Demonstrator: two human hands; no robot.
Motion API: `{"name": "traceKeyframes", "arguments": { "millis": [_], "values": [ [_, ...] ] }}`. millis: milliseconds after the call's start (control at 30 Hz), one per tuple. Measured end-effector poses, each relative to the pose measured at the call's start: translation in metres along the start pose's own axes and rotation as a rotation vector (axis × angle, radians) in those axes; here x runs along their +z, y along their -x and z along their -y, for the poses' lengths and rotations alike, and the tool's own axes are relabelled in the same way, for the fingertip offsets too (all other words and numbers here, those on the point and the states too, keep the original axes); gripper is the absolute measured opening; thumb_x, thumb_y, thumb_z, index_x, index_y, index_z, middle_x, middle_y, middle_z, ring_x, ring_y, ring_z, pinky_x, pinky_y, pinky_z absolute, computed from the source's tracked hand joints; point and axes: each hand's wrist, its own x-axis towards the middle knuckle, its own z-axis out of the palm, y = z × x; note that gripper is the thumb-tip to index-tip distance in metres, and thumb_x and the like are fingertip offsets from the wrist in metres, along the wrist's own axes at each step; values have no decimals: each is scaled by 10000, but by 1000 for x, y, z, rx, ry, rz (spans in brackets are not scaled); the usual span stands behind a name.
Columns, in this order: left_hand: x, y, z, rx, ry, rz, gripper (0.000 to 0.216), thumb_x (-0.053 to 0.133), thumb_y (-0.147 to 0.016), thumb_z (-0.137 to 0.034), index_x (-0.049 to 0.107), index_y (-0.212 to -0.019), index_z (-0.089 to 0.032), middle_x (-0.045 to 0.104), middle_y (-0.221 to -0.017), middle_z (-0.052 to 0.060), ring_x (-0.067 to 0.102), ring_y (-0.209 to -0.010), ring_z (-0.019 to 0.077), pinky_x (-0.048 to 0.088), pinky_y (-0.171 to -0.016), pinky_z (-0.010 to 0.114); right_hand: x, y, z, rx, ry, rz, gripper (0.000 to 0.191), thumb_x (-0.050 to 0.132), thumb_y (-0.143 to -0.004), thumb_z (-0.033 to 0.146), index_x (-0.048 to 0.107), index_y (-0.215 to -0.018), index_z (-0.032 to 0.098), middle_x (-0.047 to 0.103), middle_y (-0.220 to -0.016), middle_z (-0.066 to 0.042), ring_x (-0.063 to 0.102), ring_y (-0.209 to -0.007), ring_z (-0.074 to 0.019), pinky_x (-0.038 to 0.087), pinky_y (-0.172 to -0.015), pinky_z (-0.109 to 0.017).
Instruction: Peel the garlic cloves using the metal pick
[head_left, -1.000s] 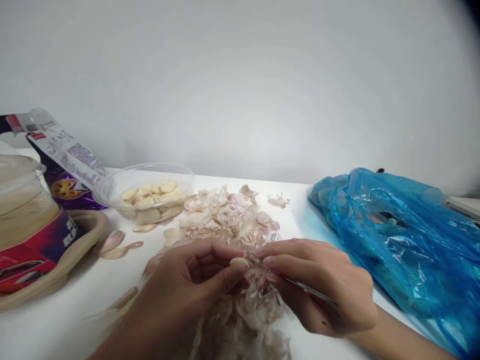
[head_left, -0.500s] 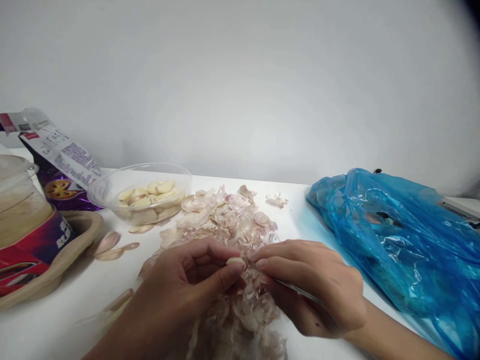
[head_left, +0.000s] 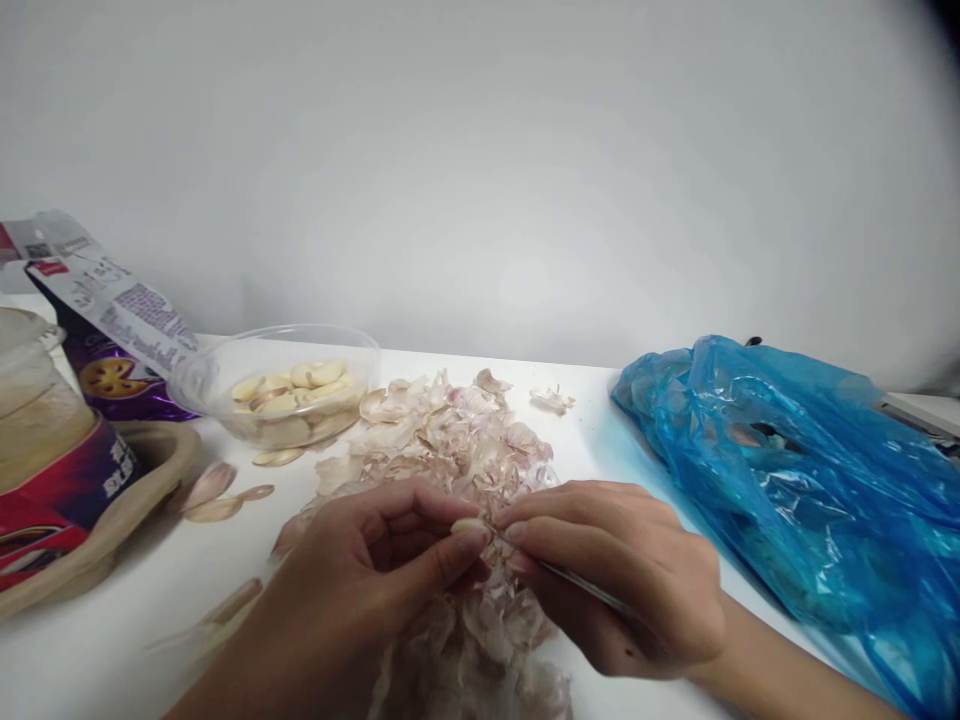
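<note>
My left hand (head_left: pixel 405 560) pinches a pale garlic clove (head_left: pixel 469 525) between thumb and fingertips. From the right, my right hand (head_left: pixel 622 570) closes around a thin metal tool (head_left: pixel 581 582), and its tip meets the clove; the fingers cover much of the tool, so its exact kind is unclear. Under and behind both hands spreads a heap of papery garlic skins (head_left: pixel 450 445). To the left of the heap stands a clear plastic bowl (head_left: pixel 217 410) containing several peeled cloves (head_left: pixel 319 375).
Unpeeled cloves (head_left: pixel 211 485) lie left of the heap. Farther left are a jar (head_left: pixel 52 460) with a red and blue label in a brown moulded tray (head_left: pixel 169 445), and a purple packet (head_left: pixel 120 375). A crumpled blue plastic bag (head_left: pixel 787 500) covers the right side.
Both hands stay nearly in place, with the clove still pinched and the tool tip still at it. The view has shifted very slightly.
</note>
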Motion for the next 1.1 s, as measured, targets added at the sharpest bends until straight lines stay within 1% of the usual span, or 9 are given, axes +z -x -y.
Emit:
{"name": "traceKeyframes", "arguments": {
  "millis": [167,300,533,633,767,967,1100],
  "values": [
    [0,0,0,-14,-6,4,72,749,-560,-190,687,-596,-192,723,-577,0,657,-572,154,513,-537,208,0,0,0,3,1,-1,208,547,-759,54,586,-961,82,697,-818,-99,667,-722,-155,570,-606,-249],
    [0,-1,1,-12,-4,10,67,745,-563,-188,693,-605,-193,729,-582,3,659,-572,150,514,-539,199,-1,0,1,4,3,24,213,559,-734,36,598,-940,73,698,-843,-105,663,-737,-159,571,-624,-253],
    [0,-1,1,-8,4,4,69,748,-557,-179,688,-587,-192,715,-548,-6,652,-548,143,508,-508,183,-3,0,1,9,-3,47,198,561,-722,28,612,-910,64,699,-832,-108,661,-718,-161,573,-610,-254],
    [0,-1,0,-11,-4,7,61,745,-557,-185,692,-588,-190,724,-561,0,660,-564,150,516,-526,190,-2,1,1,16,2,48,210,564,-716,22,611,-916,69,698,-843,-104,660,-724,-160,573,-616,-252],
    [0,-1,1,4,0,16,67,747,-557,-183,693,-597,-186,730,-577,1,662,-574,147,514,-540,191,-1,2,1,9,-4,25,221,568,-723,32,604,-937,74,697,-846,-99,658,-730,-160,571,-624,-260],
    [-2,-2,4,-19,27,42,76,744,-577,-181,691,-632,-181,727,-592,-3,660,-589,154,511,-551,207,0,1,1,-2,9,-12,211,588,-730,32,600,-939,63,698,-836,-105,659,-722,-161,568,-604,-261],
    [-2,-1,3,-5,15,61,65,738,-594,-183,700,-646,-181,724,-598,-1,656,-593,154,505,-549,206,-1,0,1,14,6,1,192,580,-741,31,602,-929,62,696,-824,-105,663,-730,-159,567,-613,-259]
  ]
}}
